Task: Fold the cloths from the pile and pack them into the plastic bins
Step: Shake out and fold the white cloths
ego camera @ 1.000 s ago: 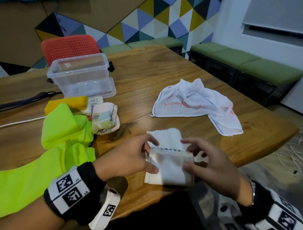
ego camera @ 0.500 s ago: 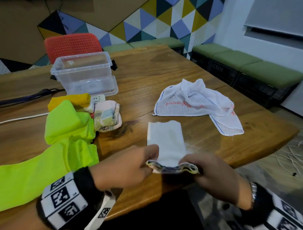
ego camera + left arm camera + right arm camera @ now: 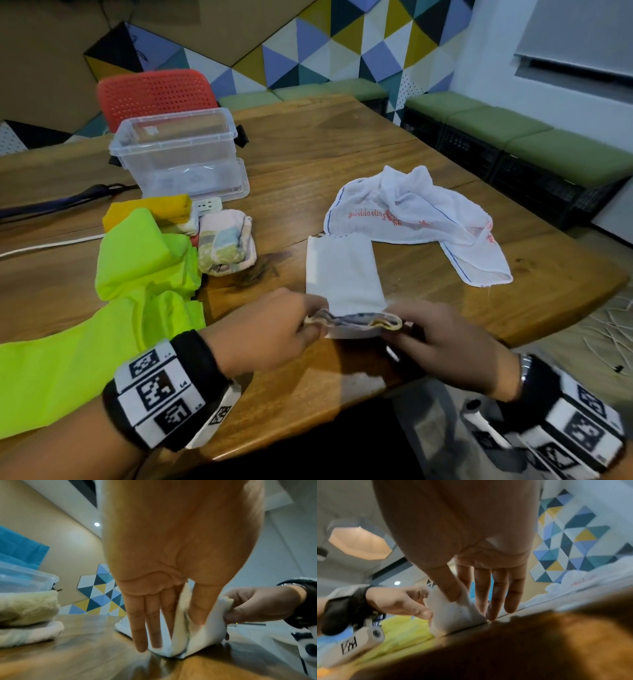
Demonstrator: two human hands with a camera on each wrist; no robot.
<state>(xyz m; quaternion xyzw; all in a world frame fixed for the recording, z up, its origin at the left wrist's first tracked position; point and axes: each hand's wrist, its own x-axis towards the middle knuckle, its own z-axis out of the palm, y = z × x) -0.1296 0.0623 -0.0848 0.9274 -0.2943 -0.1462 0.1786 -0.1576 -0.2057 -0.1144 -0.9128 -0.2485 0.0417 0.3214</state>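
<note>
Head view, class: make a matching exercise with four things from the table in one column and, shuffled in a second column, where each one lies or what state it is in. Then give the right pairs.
Things
1. small white cloth
2. clear plastic bin
3. white towel with red lettering
4. neon green cloth

Places or states
A. lies crumpled and unfolded on the table
B. stands in front of the red chair
C. near edge pinched by left hand and right hand
D. bunched at the table's left

Pairs: 1-C, 2-B, 3-A, 4-D
</note>
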